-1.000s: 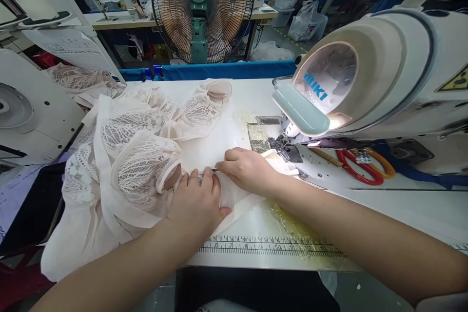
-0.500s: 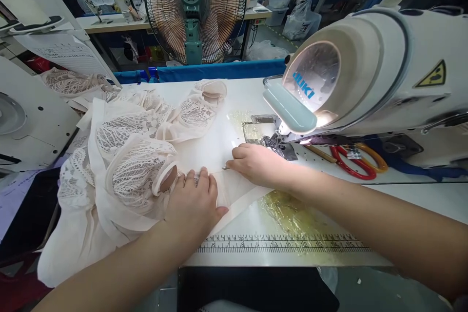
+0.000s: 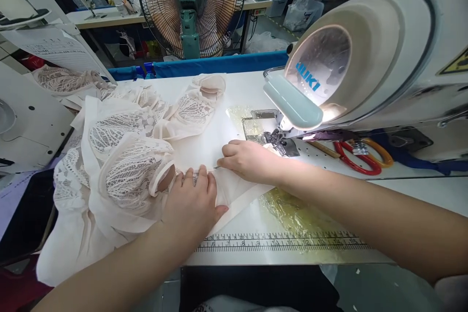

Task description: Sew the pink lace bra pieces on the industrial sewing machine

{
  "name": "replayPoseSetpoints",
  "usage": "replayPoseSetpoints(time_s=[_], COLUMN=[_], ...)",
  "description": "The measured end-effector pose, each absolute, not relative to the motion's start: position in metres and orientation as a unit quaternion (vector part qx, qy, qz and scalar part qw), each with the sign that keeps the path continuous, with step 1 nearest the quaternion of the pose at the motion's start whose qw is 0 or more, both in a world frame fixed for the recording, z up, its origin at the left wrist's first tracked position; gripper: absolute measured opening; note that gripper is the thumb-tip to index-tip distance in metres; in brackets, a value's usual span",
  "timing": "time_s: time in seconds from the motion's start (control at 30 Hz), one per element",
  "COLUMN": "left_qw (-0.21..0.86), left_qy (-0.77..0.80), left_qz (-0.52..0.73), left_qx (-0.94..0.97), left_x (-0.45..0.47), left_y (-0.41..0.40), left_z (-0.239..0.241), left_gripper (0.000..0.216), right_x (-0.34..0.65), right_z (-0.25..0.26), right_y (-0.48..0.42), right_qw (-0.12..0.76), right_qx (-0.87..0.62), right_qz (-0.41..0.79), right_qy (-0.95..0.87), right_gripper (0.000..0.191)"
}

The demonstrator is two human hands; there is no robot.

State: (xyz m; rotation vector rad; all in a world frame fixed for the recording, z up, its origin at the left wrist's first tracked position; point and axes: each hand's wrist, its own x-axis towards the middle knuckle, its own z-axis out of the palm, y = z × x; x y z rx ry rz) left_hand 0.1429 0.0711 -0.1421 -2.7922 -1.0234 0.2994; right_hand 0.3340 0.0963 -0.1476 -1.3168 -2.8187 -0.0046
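A pale cream lace bra lies bunched on the sewing table, its cups to the left and a flat band of fabric running right. My left hand rests palm down on that band beside the near cup, fingers stretched out, pressing it against the table. Close by, my right hand is closed with curled fingers over the fabric. A thin metal tip pokes out past its fingertips; the rest of that tool is hidden in the hand. The sewing machine's presser foot sits just behind the right hand.
The white sewing machine head overhangs the right side. Red-handled scissors lie beneath its arm. A printed ruler runs along the front edge. More lace bras lie at the back left. A large fan stands behind the table.
My right hand has slid slightly left along the fabric, bringing the metal tip closer to my left hand. The left hand stays nearly in place. The camera view has shifted a little.
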Motion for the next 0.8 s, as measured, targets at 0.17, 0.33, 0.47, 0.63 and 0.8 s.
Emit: replayPoseSetpoints(time_s=[0.17,0.33,0.47,0.63,0.8], left_qw=[0.079,0.085,0.086,0.086,0.092], left_qy=[-0.342,-0.34,-0.34,-0.34,-0.344], left_qz=[0.099,0.09,0.088,0.083,0.077], left_qx=[-0.931,-0.932,-0.932,-0.933,-0.931], left_x=[0.144,0.143,0.143,0.143,0.143], left_y=[0.071,0.072,0.072,0.071,0.071], left_z=[-0.141,-0.142,-0.143,-0.142,-0.143], left_gripper=[0.057,0.056,0.056,0.056,0.056], right_x=[0.349,0.357,0.36,0.372,0.367], right_z=[-0.151,-0.146,-0.139,-0.136,-0.141], right_y=[0.096,0.092,0.089,0.085,0.087], right_qw=[0.005,-0.042,-0.077,-0.076,0.017], right_qx=[-0.41,-0.423,-0.445,-0.447,-0.443], right_qz=[-0.016,-0.02,-0.022,-0.059,-0.08], right_qy=[-0.912,-0.905,-0.892,-0.889,-0.893], right_gripper=[0.023,0.023,0.023,0.023,0.027])
